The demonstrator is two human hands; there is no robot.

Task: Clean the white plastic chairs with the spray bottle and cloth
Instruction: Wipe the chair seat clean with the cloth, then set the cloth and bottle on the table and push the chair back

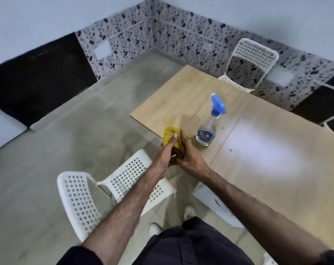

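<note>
Single head view, looking forward and steeply down from standing height. Near: forearms, torso, shoes at bottom edge; wooden table (277, 150) runs right. Far: room corner with speckled wall (162, 31), wide-angle bend at edges.

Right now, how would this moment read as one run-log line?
hands: left hand and right hand both gripping yellow cloth | spray bottle: upright on table, untouched | near chair: not being wiped
</note>
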